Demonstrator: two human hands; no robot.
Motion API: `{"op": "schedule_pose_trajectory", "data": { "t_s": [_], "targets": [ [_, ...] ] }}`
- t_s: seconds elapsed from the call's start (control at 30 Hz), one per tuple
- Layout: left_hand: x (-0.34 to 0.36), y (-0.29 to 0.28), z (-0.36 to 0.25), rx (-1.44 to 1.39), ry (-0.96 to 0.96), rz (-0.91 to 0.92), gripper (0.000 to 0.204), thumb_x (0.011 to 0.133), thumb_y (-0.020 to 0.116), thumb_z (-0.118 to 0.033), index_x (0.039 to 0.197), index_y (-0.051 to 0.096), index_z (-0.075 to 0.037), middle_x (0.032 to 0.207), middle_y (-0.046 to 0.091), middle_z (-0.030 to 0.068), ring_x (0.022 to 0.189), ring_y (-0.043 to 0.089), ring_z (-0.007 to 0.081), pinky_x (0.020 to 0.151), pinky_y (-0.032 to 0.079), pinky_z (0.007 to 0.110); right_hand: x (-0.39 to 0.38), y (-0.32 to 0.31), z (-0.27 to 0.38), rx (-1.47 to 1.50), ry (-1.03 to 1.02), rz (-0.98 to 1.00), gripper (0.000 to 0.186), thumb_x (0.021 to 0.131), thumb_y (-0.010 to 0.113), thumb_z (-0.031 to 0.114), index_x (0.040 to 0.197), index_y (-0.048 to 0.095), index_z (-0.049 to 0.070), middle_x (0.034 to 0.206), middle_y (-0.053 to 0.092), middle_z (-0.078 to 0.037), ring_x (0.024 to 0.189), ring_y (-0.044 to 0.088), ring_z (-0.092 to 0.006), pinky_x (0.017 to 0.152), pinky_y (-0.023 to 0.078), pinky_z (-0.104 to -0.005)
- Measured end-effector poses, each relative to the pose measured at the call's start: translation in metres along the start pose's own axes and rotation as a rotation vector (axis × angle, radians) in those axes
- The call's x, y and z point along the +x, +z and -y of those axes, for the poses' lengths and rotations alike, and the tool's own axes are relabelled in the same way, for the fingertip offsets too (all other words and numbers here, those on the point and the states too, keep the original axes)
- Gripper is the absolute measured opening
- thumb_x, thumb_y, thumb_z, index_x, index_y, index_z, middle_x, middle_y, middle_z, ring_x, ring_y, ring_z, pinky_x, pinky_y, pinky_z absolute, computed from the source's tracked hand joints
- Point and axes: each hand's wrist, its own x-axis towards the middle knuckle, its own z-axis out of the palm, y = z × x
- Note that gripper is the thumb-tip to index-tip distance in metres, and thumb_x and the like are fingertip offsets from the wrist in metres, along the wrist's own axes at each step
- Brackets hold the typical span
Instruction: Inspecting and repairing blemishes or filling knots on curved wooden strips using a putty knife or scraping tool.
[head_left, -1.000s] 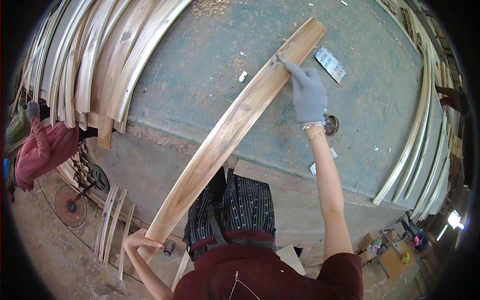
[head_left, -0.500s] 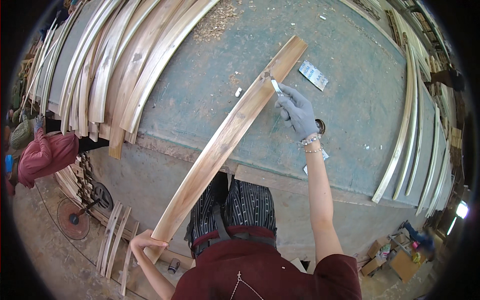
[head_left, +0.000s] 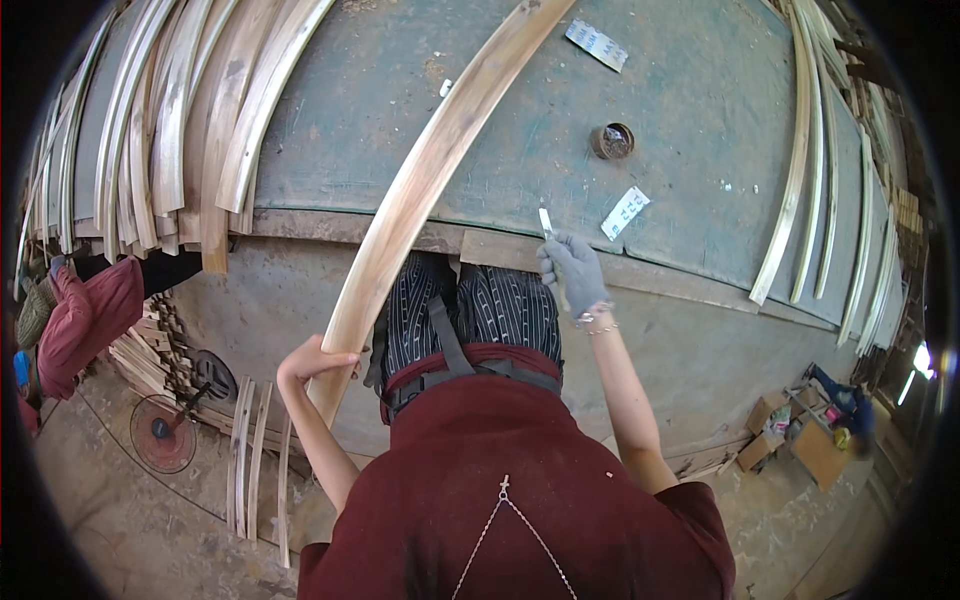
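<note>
A long, pale wooden board (head_left: 430,165) slants from the far part of the table down toward my left side. Bare, my left hand (head_left: 318,362) is closed around its near end, beyond the table's front edge. My right hand (head_left: 572,268), in a grey glove, grips a small putty knife (head_left: 545,222) with its flat blade pointing away from me. That hand hovers by the front edge, apart from the board. Farther in on the table stands a small round tin (head_left: 611,141) with dark brown stuff inside. The fingers hide much of the knife's handle.
Two printed foil-like sheets (head_left: 596,46) (head_left: 626,213) lie right of the board on the green tabletop (head_left: 690,130). Curved wooden strips (head_left: 240,110) crowd the left, more strips (head_left: 790,190) the right. A floor fan (head_left: 162,432) and a person in red (head_left: 95,320) are at left.
My right hand has drawn back from the board toward me with the putty knife, uncovering the tin. My left hand still holds the board's near end. The view has shifted.
</note>
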Motion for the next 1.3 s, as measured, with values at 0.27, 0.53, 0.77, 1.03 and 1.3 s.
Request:
{"op": "schedule_pose_trajectory", "data": {
  "t_s": [0.27, 0.53, 0.77, 1.03, 1.3],
  "targets": [
    [-0.002, -0.004, -0.018, 0.007, 0.006, 0.024, 0.047, 0.07, 0.073, -0.026, 0.102, 0.058, 0.005, 0.074, 0.062, 0.0087, 0.067, 0.061, 0.0174, 0.064, 0.049, 0.03, -0.043, -0.002, -0.027, -0.078, 0.144, -0.204, 0.01, 0.086, 0.052, 0.012, 0.092, 0.048, 0.004, 0.066, 0.054, -0.004, 0.047, 0.048, -0.0067, 0.036, 0.038, -0.0197],
    [-0.001, 0.004, -0.021, 0.027, 0.005, 0.033, 0.049, 0.07, 0.073, -0.027, 0.104, 0.058, 0.005, 0.075, 0.062, 0.0094, 0.066, 0.061, 0.0174, 0.064, 0.049, 0.03, -0.034, -0.013, -0.005, -0.048, 0.12, -0.155, 0.012, 0.084, 0.05, 0.009, 0.095, 0.048, 0.003, 0.068, 0.056, -0.005, 0.048, 0.048, -0.0069, 0.037, 0.038, -0.0203],
    [0.031, 0.003, 0.011, 0.082, 0.027, -0.084, 0.042, 0.071, 0.073, -0.034, 0.092, 0.064, 0.001, 0.072, 0.064, 0.0061, 0.069, 0.061, 0.0154, 0.066, 0.048, 0.029, -0.056, -0.019, 0.08, -0.616, -0.015, -0.218, 0.012, 0.083, 0.051, 0.011, 0.091, 0.058, 0.006, 0.067, 0.06, -0.007, 0.052, 0.055, -0.0136, 0.045, 0.044, -0.0273],
    [0.049, 0.004, 0.03, 0.208, -0.06, -0.176, 0.05, 0.065, 0.076, -0.042, 0.09, 0.066, 0.0, 0.078, 0.065, 0.0054, 0.073, 0.06, 0.014, 0.068, 0.047, 0.028, 0.045, 0.002, 0.183, -2.013, -0.228, -0.462, 0.016, 0.077, 0.056, 0.014, 0.086, 0.068, 0.01, 0.09, 0.065, -0.013, 0.083, 0.064, -0.0294, 0.07, 0.051, -0.0384],
    [0.052, 0.003, 0.028, 0.2, -0.078, -0.132, 0.055, 0.066, 0.075, -0.04, 0.102, 0.06, -0.001, 0.088, 0.063, 0.0039, 0.083, 0.056, 0.0118, 0.075, 0.044, 0.027, 0.111, -0.026, 0.183, -2.015, -0.391, -0.324, 0.017, 0.074, 0.055, 0.012, 0.083, 0.067, 0.003, 0.079, 0.064, -0.017, 0.075, 0.064, -0.0296, 0.062, 0.051, -0.0378]
  ]
}}
